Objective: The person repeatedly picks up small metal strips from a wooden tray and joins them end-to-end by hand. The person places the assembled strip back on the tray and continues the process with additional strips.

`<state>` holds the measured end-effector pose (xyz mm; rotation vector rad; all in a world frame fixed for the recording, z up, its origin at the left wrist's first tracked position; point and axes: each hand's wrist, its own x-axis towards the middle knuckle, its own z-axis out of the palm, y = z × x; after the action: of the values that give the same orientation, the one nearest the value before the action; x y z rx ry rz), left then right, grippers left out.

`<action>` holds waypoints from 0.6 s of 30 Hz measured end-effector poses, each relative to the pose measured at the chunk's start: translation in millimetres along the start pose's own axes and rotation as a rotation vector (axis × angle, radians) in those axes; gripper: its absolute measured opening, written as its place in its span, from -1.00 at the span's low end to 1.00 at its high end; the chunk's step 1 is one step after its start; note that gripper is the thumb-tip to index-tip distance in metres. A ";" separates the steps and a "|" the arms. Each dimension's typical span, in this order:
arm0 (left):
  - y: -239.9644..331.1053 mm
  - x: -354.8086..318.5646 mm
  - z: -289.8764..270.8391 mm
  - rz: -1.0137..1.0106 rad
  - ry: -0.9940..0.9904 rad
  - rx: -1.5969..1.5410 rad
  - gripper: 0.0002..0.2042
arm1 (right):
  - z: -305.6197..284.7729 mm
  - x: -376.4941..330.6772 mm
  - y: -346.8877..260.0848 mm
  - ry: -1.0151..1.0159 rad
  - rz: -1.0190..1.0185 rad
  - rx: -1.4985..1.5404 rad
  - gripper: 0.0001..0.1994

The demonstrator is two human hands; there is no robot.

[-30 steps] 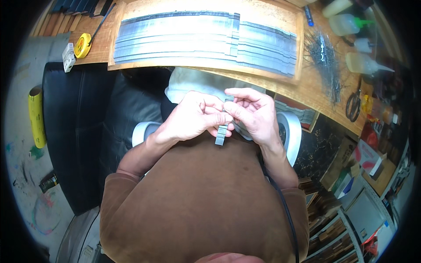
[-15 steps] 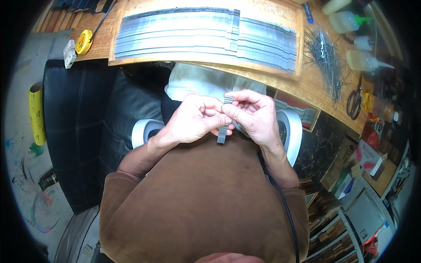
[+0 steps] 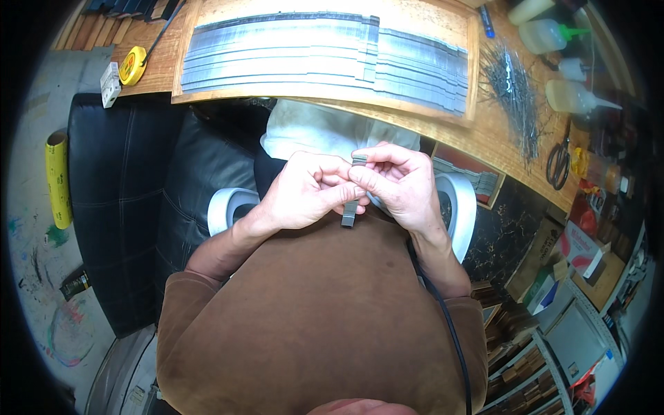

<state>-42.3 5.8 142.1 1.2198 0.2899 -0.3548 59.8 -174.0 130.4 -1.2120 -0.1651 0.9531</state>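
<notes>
With our left hand (image 3: 308,188) and right hand (image 3: 402,183) we pinch a narrow grey strip (image 3: 348,220) between them, its lower end poking out toward our brown shirt (image 3: 318,311).

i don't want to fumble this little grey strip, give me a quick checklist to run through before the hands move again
1. Left hand gripping the grey strip: ok, thumb and fingers pinch it.
2. Right hand gripping too: ok, thumb and fingers hold it near its upper end.
3. Whole strip visible: not ok, fingers cover its middle.
4. Strip sound along its length: cannot tell, partly hidden and too small.
5. Wooden tray clear of the hands: ok, it lies beyond them with many grey strips in it.
6. Scissors away from the hands: ok, they lie at the table's right side.
</notes>
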 end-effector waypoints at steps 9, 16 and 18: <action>6.5 0.6 -1.8 -0.152 0.002 -0.113 -0.79 | -7.9 1.6 5.8 -0.011 0.094 0.044 -0.76; 4.7 1.5 -2.8 -0.161 0.022 -0.136 -0.79 | -9.6 2.9 10.7 -0.034 0.056 0.022 -0.69; 7.9 0.0 -3.8 -0.149 0.077 -0.114 -0.79 | -1.8 -0.4 3.3 0.024 0.065 0.030 -0.68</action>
<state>-39.2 11.8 147.6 1.1038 0.4628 -0.4150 58.9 -175.5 127.0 -1.2066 -0.0919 0.9936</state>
